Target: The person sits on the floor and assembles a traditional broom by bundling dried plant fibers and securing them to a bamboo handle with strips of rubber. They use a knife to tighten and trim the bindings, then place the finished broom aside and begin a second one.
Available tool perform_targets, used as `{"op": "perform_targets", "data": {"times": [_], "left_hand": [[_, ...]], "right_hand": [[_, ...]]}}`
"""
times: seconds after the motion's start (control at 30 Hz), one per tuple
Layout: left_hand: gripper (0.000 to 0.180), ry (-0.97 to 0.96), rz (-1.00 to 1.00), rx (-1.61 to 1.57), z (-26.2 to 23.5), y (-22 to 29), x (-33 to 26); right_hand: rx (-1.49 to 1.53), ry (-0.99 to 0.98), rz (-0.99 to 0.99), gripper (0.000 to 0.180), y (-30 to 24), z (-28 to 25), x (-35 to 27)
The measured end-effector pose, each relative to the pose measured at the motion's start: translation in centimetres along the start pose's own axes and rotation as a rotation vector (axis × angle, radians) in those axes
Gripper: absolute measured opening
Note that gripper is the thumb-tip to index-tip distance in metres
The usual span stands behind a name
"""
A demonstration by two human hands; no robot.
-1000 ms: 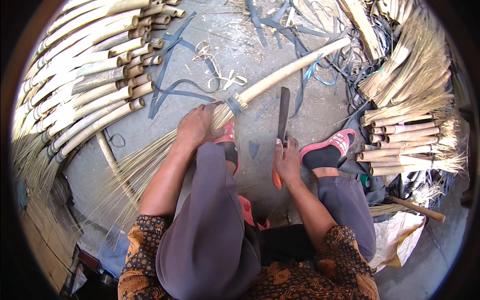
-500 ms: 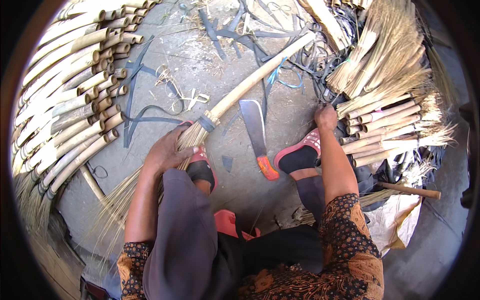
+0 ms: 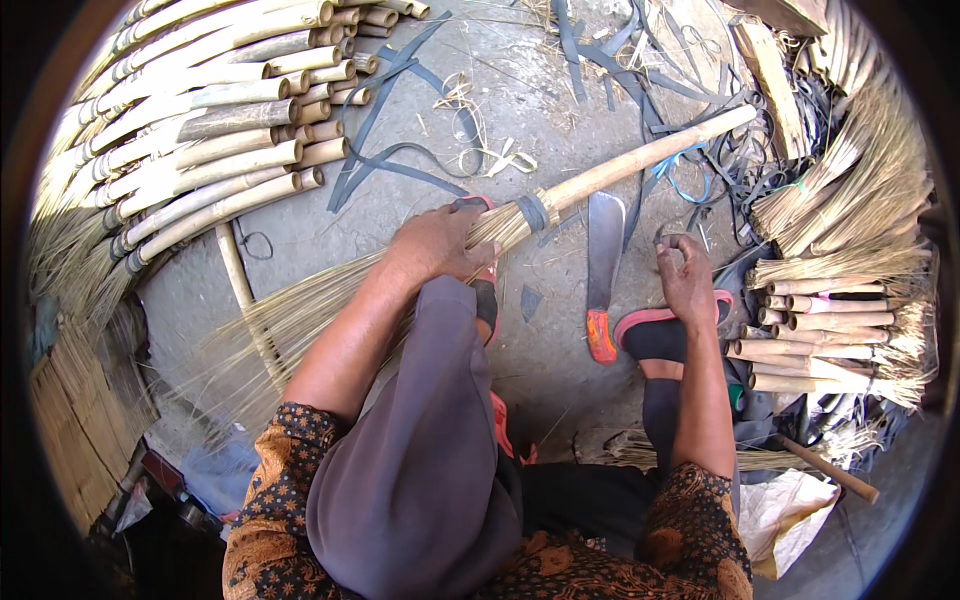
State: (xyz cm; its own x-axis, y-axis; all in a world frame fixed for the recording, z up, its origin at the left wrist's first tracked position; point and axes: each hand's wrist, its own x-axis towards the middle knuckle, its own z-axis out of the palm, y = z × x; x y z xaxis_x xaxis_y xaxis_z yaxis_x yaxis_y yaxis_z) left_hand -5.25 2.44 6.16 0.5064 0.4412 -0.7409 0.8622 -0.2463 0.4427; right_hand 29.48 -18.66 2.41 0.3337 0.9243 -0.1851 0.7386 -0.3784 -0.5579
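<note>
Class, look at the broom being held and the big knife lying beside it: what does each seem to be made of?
Broom: the handle looks like pale, matt bamboo or cane, smooth and round; the head is thin, dry, straw-coloured plant ribs, bound by a dark band. Knife: dull grey blade, likely steel, with an orange handle, perhaps plastic or painted wood.

Grey concrete floor (image 3: 560,110), dusty, with loose fibres scattered over it. Landmark: the knife (image 3: 603,270), lying flat on the floor, blade pointing away from the person, orange handle near. Left of the knife, well apart: a stack of bamboo-handled brooms (image 3: 200,140) in rows. Beyond the knife: dark strips (image 3: 400,120) and pale shavings (image 3: 480,155). Right of the knife: bundles of broom fibre (image 3: 860,190) and short bound bundles (image 3: 830,340). A bamboo stick (image 3: 240,290) lies far left.
</note>
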Motion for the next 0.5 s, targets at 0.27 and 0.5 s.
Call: {"op": "perform_targets", "data": {"times": [0.27, 0.5], "left_hand": [[0.082, 0.167, -0.046, 0.222, 2.6, 0.4, -0.2], [0.071, 0.221, -0.032, 0.186, 3.0, -0.4, 0.3]], "right_hand": [[1.276, -0.163, 0.317, 0.020, -19.3, 2.5, -1.1], [1.397, -0.114, 0.297, 0.017, -25.9, 2.0, -1.3]]}}
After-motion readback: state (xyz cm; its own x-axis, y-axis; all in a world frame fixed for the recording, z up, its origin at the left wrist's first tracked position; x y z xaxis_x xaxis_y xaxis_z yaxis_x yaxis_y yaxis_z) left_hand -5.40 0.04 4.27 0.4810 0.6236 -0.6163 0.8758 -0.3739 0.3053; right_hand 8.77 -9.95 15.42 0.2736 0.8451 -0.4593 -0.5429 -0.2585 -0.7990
